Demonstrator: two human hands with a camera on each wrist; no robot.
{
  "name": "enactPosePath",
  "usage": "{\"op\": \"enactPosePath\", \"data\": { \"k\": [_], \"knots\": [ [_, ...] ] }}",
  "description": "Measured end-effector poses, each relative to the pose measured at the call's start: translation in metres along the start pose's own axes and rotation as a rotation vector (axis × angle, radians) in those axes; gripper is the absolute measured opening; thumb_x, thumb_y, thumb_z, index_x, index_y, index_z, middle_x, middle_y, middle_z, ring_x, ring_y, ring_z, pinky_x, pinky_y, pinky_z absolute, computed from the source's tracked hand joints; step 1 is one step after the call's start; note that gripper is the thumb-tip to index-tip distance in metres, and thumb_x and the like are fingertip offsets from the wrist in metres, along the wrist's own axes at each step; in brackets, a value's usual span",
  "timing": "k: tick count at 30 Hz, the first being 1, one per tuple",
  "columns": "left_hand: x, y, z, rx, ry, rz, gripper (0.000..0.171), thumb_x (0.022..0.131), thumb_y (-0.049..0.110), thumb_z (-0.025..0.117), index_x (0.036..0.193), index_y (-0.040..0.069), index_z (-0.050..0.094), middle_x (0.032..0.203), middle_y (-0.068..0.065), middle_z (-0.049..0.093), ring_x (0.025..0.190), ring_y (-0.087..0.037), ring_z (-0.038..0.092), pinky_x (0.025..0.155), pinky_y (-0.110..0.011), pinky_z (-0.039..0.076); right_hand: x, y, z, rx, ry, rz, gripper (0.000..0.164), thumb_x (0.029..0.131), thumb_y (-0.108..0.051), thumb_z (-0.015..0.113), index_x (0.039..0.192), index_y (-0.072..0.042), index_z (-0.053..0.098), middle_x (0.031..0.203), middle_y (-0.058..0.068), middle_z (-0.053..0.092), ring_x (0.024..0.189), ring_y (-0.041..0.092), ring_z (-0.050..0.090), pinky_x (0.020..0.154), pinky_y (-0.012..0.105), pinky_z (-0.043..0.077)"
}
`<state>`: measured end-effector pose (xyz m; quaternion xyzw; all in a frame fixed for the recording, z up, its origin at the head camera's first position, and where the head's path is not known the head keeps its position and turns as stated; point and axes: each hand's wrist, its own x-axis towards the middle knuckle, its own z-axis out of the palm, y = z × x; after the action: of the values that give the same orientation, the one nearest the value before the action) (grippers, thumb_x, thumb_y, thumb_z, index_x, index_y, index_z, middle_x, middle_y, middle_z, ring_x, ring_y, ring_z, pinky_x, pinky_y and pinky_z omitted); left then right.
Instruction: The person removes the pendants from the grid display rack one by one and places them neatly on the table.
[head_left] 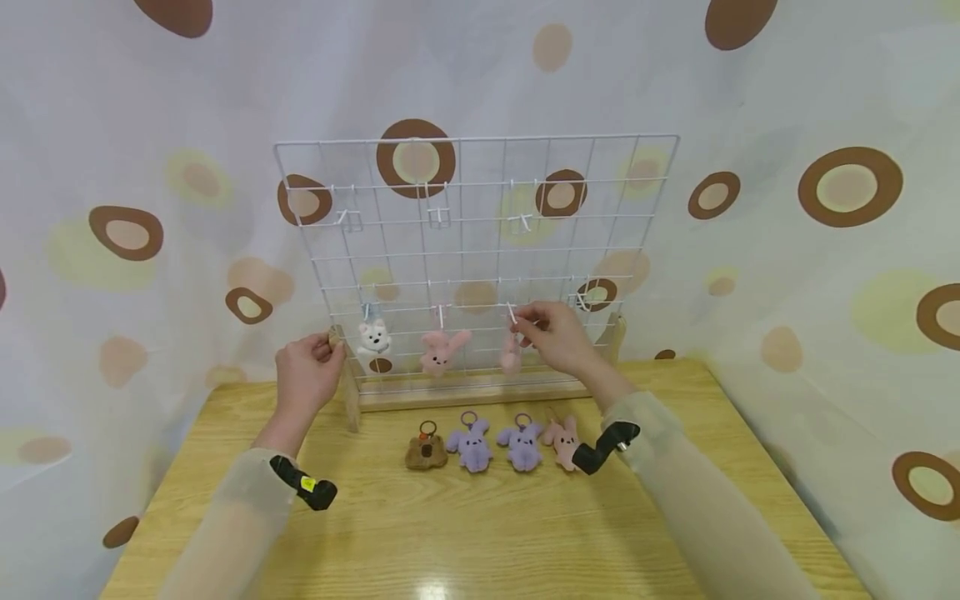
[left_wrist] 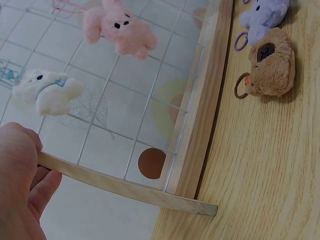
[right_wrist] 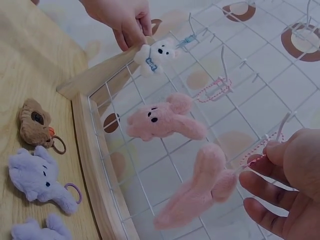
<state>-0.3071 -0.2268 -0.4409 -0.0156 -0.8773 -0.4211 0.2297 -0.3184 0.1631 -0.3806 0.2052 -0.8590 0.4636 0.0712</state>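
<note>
My left hand (head_left: 307, 372) grips the top of the wooden side post (left_wrist: 125, 190) of a white wire grid rack (head_left: 480, 250). With thumb and fingertips, my right hand (head_left: 557, 337) pinches the pink bead chain (right_wrist: 256, 150) of a pink plush bunny keychain (right_wrist: 197, 187), right at a white hook (right_wrist: 284, 125). That bunny dangles beside the grid with its face turned away. A second pink bunny keychain (head_left: 441, 352) hangs from the hook to its left. Further left hangs a white plush dog keychain (head_left: 374, 337) with a blue clasp.
On the wooden table (head_left: 450, 533) before the rack lie a brown plush keychain (head_left: 426, 452), two lilac plush keychains (head_left: 473, 447) and another pink bunny (head_left: 564, 443). Several bare hooks (head_left: 438, 215) project from the upper grid. A patterned cloth (head_left: 750, 117) stands behind.
</note>
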Motion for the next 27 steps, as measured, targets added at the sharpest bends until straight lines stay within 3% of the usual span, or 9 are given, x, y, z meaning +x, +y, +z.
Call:
{"op": "enactPosePath", "data": {
  "k": [7,16,27],
  "knots": [
    [0.000,0.001,0.000,0.013,0.016,0.019,0.029,0.101,0.012,0.067,0.113,-0.013,0.075,0.101,-0.027,0.076,0.095,-0.038,0.077,0.082,-0.052,0.063,-0.008,-0.007,-0.007,0.003,-0.006,-0.041,0.019,0.107,-0.005,0.061,0.111,0.009,0.073,0.098,0.018,0.075,0.079,0.029,0.073,0.067,0.030,0.057],
    [0.000,-0.002,0.001,0.001,0.032,0.052,0.028,0.100,0.010,0.068,0.113,-0.014,0.075,0.098,-0.027,0.076,0.092,-0.038,0.077,0.080,-0.054,0.063,-0.018,-0.021,-0.019,0.006,-0.028,-0.029,0.019,0.108,-0.008,0.061,0.115,0.005,0.074,0.105,0.023,0.074,0.081,0.027,0.074,0.068,0.036,0.058],
    [0.001,0.000,0.000,0.005,0.023,0.039,0.028,0.101,0.011,0.068,0.114,-0.014,0.075,0.100,-0.027,0.076,0.093,-0.038,0.077,0.081,-0.051,0.063,-0.028,-0.044,-0.019,0.109,-0.073,-0.036,0.018,0.108,-0.010,0.062,0.110,0.005,0.071,0.098,0.019,0.071,0.081,0.030,0.071,0.076,0.044,0.061]
  ]
}}
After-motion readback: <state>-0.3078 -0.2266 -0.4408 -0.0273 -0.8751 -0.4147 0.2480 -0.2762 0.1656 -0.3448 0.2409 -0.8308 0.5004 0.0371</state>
